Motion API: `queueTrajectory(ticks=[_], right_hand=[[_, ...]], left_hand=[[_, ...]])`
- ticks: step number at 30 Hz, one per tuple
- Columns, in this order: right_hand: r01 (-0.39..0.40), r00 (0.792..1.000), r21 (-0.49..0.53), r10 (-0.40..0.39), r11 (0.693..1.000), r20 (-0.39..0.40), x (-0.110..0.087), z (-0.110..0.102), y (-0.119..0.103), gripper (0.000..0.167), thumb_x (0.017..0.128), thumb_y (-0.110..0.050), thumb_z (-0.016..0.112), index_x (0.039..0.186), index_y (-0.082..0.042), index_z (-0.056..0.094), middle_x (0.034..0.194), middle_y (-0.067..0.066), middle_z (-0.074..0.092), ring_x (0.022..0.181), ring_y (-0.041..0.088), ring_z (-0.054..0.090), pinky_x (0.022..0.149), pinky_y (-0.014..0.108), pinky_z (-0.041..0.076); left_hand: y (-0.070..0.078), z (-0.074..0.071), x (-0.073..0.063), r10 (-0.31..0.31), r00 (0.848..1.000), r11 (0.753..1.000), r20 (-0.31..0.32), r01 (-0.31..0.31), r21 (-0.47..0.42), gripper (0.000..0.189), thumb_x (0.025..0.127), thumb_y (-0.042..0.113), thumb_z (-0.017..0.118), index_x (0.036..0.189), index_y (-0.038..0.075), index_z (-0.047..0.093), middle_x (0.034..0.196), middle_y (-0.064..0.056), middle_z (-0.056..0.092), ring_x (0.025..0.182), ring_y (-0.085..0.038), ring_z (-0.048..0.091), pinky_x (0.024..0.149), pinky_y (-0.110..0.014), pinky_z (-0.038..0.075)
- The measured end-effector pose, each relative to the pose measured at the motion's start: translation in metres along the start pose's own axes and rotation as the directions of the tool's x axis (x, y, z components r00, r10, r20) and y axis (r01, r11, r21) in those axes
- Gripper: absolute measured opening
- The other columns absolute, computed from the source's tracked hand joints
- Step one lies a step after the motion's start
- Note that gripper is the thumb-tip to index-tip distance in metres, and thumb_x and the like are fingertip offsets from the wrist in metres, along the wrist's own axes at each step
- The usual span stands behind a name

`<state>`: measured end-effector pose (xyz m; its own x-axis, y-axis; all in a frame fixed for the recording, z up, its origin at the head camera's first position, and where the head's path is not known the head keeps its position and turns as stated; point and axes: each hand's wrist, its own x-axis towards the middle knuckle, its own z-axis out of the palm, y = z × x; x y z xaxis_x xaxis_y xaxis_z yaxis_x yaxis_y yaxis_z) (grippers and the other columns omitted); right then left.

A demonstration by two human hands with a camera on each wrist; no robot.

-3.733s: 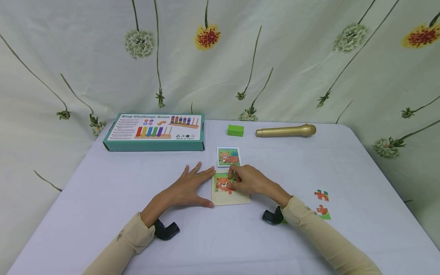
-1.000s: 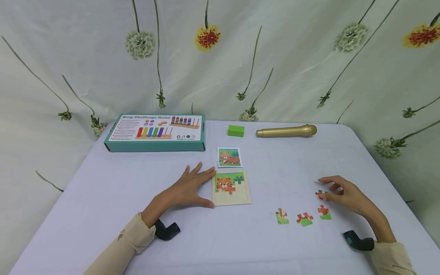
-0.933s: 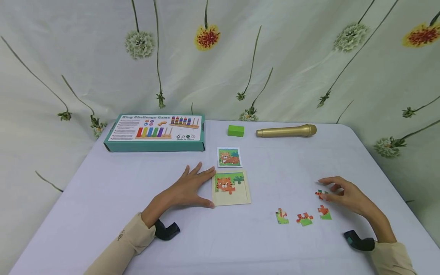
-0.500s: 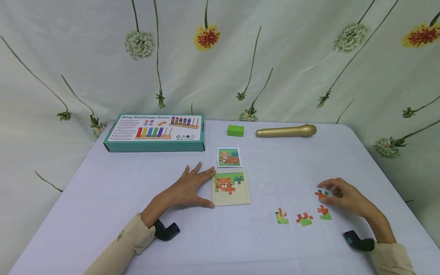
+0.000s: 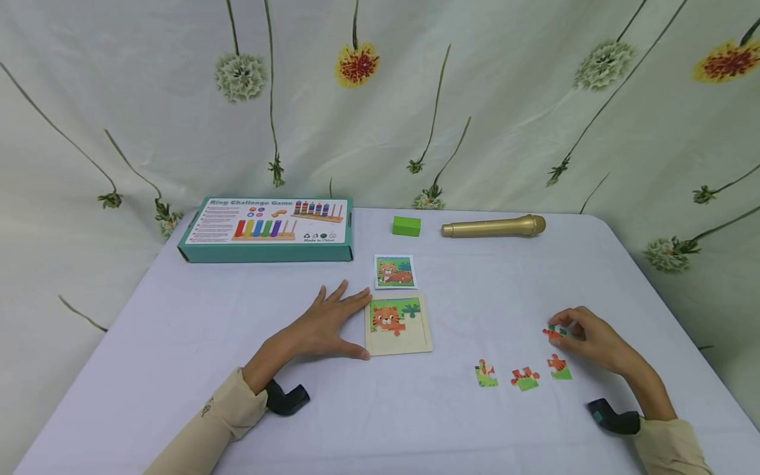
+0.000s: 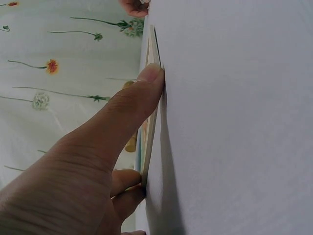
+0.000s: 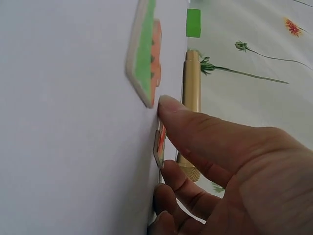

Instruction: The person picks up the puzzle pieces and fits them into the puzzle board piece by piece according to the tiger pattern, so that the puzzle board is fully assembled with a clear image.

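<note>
My left hand is spread flat beside the wooden puzzle board, its thumb at the near left corner and a fingertip at the far left corner. In the left wrist view the thumb presses on the edge of the board. Part of a tiger picture fills the board's upper left; the rest is bare wood. Far right, my right hand pinches an orange and green puzzle piece between thumb and index finger. The right wrist view has that piece low at the tabletop, between the fingertips.
Three loose puzzle pieces lie nearby: one left, one middle, one right. Behind the board sits a tiger picture card. Along the back are a game box, a green block and a gold toy microphone.
The right hand has gone from the board to the loose pieces at the right, leaving a palm-tree piece in the board. Its fingers have since closed on one piece. The left hand stays put.
</note>
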<state>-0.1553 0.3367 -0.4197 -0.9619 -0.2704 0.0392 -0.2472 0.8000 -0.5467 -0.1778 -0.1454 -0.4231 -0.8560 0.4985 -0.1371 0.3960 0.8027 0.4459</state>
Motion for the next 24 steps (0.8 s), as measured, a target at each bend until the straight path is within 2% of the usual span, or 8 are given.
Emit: queueTrajectory(ticks=[7, 12, 19, 22, 24], right_hand=[[0.029, 0.999, 0.012, -0.029, 0.999, -0.020, 0.001, 0.003, -0.003, 0.026, 0.082, -0.006, 0.074, 0.104, -0.001, 0.060, 0.101, 0.011, 0.056, 0.079, 0.011, 0.044, 0.065, 0.023, 0.041], [0.030, 1.000, 0.028, -0.030, 0.999, 0.005, 0.005, 0.005, -0.008, 0.029, 0.083, -0.005, 0.073, 0.105, 0.000, 0.053, 0.095, 0.008, 0.058, 0.076, 0.009, 0.046, 0.063, 0.022, 0.043], [0.022, 1.000, 0.037, -0.022, 0.999, -0.005, 0.007, 0.005, -0.011, 0.023, 0.087, -0.007, 0.069, 0.104, -0.004, 0.054, 0.087, 0.006, 0.060, 0.068, 0.006, 0.043, 0.058, 0.022, 0.037], [0.007, 1.000, 0.062, -0.007, 0.998, -0.007, 0.008, 0.004, -0.012, 0.021, 0.089, -0.010, 0.068, 0.104, -0.006, 0.055, 0.088, 0.007, 0.061, 0.067, 0.007, 0.044, 0.058, 0.022, 0.036], [-0.004, 1.000, 0.075, 0.004, 0.997, 0.001, 0.010, 0.004, -0.013, 0.020, 0.090, -0.011, 0.067, 0.105, -0.006, 0.056, 0.093, 0.011, 0.062, 0.070, 0.010, 0.050, 0.059, 0.022, 0.039]], left_hand=[[0.000, 0.000, 0.000, -0.001, 1.000, 1.000, 0.002, 0.001, 0.004, 0.108, 0.065, 0.064, 0.077, 0.152, 0.020, 0.030, 0.158, 0.004, 0.024, 0.148, -0.031, -0.002, 0.115, -0.058, -0.006], [0.000, 0.000, 0.000, -0.003, 1.000, 1.000, 0.001, 0.003, -0.002, 0.108, 0.065, 0.063, 0.078, 0.152, 0.020, 0.030, 0.158, 0.003, 0.024, 0.148, -0.031, -0.002, 0.115, -0.058, -0.006], [0.001, 0.000, 0.000, -0.005, 1.000, 1.000, 0.002, 0.005, -0.001, 0.108, 0.065, 0.063, 0.078, 0.152, 0.021, 0.029, 0.158, 0.004, 0.023, 0.148, -0.030, -0.002, 0.115, -0.057, -0.006], [0.001, 0.000, 0.000, -0.003, 1.000, 1.000, 0.003, 0.003, 0.000, 0.108, 0.065, 0.063, 0.078, 0.152, 0.020, 0.029, 0.158, 0.004, 0.023, 0.148, -0.031, -0.002, 0.115, -0.058, -0.006], [0.000, 0.000, 0.000, -0.008, 1.000, 1.000, 0.003, 0.008, 0.005, 0.109, 0.065, 0.064, 0.077, 0.152, 0.020, 0.029, 0.158, 0.004, 0.023, 0.148, -0.031, -0.002, 0.115, -0.057, -0.007]])
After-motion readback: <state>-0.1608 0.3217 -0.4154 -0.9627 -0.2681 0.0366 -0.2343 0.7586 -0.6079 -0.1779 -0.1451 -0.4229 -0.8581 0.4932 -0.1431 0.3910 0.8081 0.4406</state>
